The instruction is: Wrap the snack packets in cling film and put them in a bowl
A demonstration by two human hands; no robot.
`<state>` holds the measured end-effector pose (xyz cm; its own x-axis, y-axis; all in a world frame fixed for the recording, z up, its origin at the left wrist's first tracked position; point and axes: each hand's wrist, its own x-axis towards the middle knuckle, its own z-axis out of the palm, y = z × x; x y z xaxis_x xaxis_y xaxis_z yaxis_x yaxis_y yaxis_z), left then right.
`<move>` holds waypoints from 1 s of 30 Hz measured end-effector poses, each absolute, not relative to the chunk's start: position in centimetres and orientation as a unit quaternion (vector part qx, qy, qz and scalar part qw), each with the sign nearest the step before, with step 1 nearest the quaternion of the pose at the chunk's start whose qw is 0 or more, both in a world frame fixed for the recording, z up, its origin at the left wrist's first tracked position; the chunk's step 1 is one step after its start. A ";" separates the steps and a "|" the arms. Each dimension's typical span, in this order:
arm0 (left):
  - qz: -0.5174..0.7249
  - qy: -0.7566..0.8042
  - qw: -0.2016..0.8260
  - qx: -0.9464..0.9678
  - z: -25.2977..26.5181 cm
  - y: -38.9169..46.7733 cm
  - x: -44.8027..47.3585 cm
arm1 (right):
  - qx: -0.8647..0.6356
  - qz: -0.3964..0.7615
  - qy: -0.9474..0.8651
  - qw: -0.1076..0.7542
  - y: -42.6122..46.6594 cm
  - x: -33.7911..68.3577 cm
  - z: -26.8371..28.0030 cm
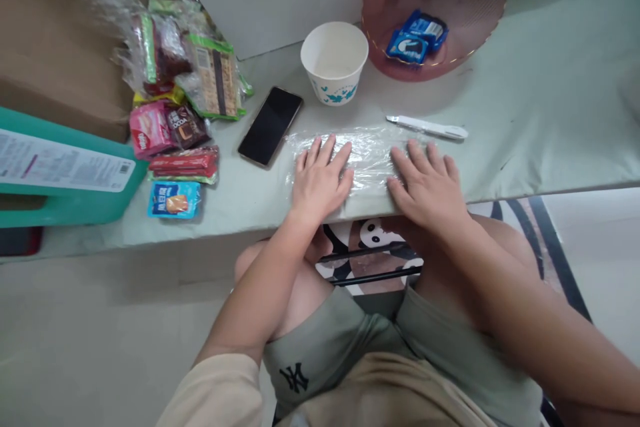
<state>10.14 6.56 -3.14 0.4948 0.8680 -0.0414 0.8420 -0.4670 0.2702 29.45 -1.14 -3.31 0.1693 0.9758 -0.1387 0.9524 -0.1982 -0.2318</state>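
A crinkled sheet of clear plastic (371, 161), perhaps a bag, lies flat at the table's near edge. My left hand (321, 177) rests palm down on its left part, fingers spread. On the right part lies my right hand (426, 180), also flat with the fingers apart. Neither hand grips anything. Just beyond the plastic is a white craft knife (430, 127), its tip pointing left. A black phone (271, 125) lies left of the plastic. Behind it stands a white paper bowl (334, 61) with a teal leaf pattern.
A pink glass dish (465, 47) at the back holds blue snack packets (417, 38). Wrapped snacks (187, 100) are heaped at left, with a blue packet (173, 200) in front. A cardboard box (65, 33) and a teal-green container (75, 170) stand at far left.
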 end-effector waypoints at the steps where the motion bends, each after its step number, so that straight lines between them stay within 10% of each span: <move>1: 0.039 0.502 0.126 0.855 -3.0 6.7 10.0 | -0.775 0.125 -0.618 0.045 -1.1 30.1 -3.4; 14: 0.046 0.351 0.179 0.918 -2.9 7.8 7.3 | -0.666 0.118 -0.700 0.231 -1.9 31.0 -1.7; 24: 0.166 0.333 0.185 0.910 -3.0 8.1 7.9 | -0.708 0.154 -0.689 0.004 3.5 27.1 -0.1; 30: 0.344 0.397 0.145 0.838 -3.9 8.9 7.0 | -0.709 0.187 -0.673 0.096 2.8 27.5 -1.5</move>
<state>7.04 8.88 -3.89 0.4478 0.7658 0.4616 0.5658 -0.6424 0.5169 27.54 2.80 -1.52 0.0234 0.9904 -0.1364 0.9189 -0.0751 -0.3874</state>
